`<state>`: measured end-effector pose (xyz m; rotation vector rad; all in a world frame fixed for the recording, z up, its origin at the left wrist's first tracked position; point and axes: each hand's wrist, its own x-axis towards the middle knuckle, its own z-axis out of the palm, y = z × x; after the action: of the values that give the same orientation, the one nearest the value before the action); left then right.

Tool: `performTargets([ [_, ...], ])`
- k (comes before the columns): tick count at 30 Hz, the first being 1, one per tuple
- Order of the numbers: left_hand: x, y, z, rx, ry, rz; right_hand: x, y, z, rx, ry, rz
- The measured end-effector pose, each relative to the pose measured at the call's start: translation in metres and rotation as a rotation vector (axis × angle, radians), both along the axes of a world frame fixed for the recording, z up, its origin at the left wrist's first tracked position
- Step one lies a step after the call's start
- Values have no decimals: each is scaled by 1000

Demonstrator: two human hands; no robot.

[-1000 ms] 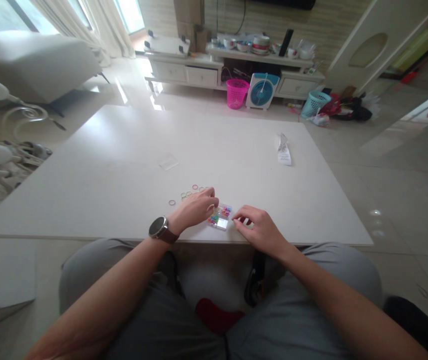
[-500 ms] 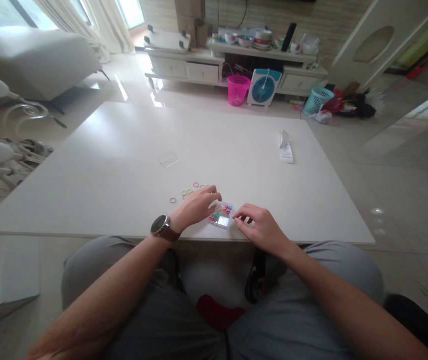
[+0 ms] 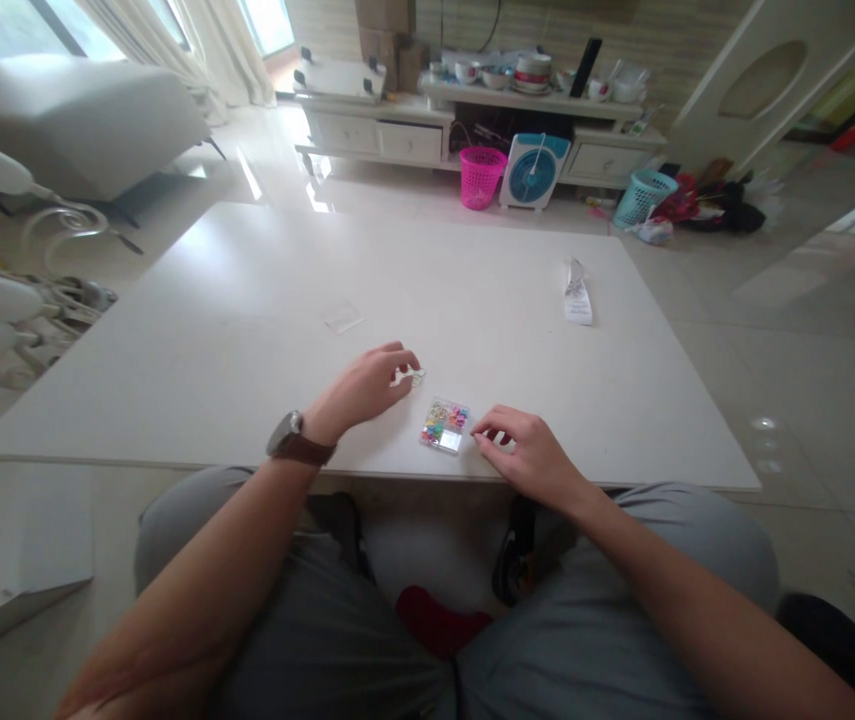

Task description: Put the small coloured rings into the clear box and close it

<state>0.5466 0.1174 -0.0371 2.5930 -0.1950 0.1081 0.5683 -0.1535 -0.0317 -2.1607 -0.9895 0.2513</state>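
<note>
A small clear plastic box (image 3: 451,441) with compartments rests near the table's front edge. Several tiny bright-coloured pieces lie in it, and one front compartment looks bare. Behind the box, my left hand (image 3: 367,388) hovers low over the tabletop, fingers bent and apart from the thumb. Pale small rings (image 3: 418,378) show at its fingertips; other rings are hidden beneath the hand. Just right of the box is my right hand (image 3: 528,447), thumb and index tips pinched together. Whatever is between those tips, if anything, is too small to make out.
A clear flat lid-like piece (image 3: 343,317) lies on the white table (image 3: 247,330) to the left. Crumpled paper or a wrapper (image 3: 577,292) lies at the back right. Beyond the table stand a pink basket (image 3: 481,180) and a blue fan (image 3: 534,172).
My left hand has moved from above the box back and to the left, over the loose rings, uncovering the box. The right hand has stayed beside the box. The view has shifted slightly.
</note>
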Motion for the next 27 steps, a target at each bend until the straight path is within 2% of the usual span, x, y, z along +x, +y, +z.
performTargets([
  [3,0,33,5,59,36,145,0,0,0,-46,14,20],
  [7,-2,56,-6,159,194,199,-1,-1,-5,-118,-1,126],
  [11,-1,50,-20,179,250,132,-2,-2,-11,-163,-22,274],
  [14,1,41,-25,180,313,99,-2,-3,-12,-194,-18,331],
  [27,4,35,-33,296,496,112,-3,-5,-8,-267,-28,361],
])
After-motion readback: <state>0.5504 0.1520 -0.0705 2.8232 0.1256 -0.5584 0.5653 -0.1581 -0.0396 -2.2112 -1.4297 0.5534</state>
